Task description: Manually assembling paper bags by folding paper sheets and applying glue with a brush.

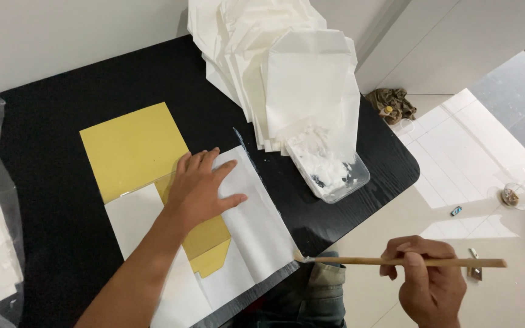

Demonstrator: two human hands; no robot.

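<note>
A: Start at the left hand [200, 188]. What is it doing?

B: It lies flat, fingers spread, palm down on a white paper sheet with a folded flap [256, 225]. It grips nothing; I judge it presses to keep the sheet from sliding.

A: And under the palm?

B: A yellow rectangular card template [130, 146] runs from beneath the fingers up and away to the far left, its pointed lower end showing just below the wrist. The paper seems folded around it, probably so the card gives the shape.

A: The right hand [428, 280]?

B: Closed around a thin wooden-handled brush [396, 262], held level, out past the table's near edge. Its tip touches the near right corner of the white sheet, right where the paper's edge meets the rim of the black wood-grain table [50, 218].

A: What lies beyond the hands?

B: Past the left fingertips, a clear plastic tray of white paste [329, 164], near enough for the brush to reach. Behind it, a heap of finished white paper bags [293, 73] at the table's far edge.

A: Room to move?

B: Bare black table left of the card; right of the brush hand, pale tiled floor [457, 164] below.
</note>
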